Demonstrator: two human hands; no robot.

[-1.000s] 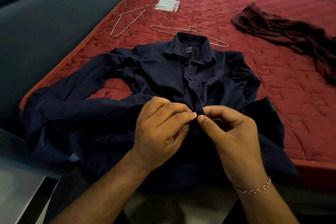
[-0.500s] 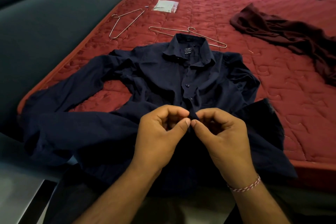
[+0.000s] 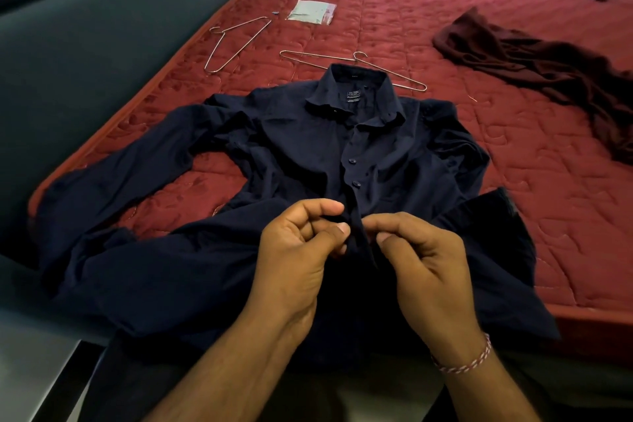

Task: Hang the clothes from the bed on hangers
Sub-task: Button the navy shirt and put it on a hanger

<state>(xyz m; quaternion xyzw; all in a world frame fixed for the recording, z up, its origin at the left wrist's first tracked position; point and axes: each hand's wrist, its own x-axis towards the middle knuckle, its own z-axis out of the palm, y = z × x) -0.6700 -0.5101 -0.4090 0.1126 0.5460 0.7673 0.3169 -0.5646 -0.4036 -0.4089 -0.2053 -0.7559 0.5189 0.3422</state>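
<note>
A: Where is the dark navy button-up shirt (image 3: 291, 161)?
B: Spread front-up on the red quilted mattress (image 3: 428, 27), collar toward two thin wire hangers (image 3: 356, 68).
A: And the grip?
B: The left hand (image 3: 298, 260) and right hand (image 3: 428, 267), fingers curled, each pinch the shirt's front placket below the fastened buttons, nearly touching

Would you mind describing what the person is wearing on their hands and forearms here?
Both forearms are bare, with no sleeves in view. The left hand wears nothing. The right hand has a thin braided thread bracelet in red and white round its wrist. No rings, watch or gloves are visible.
</note>
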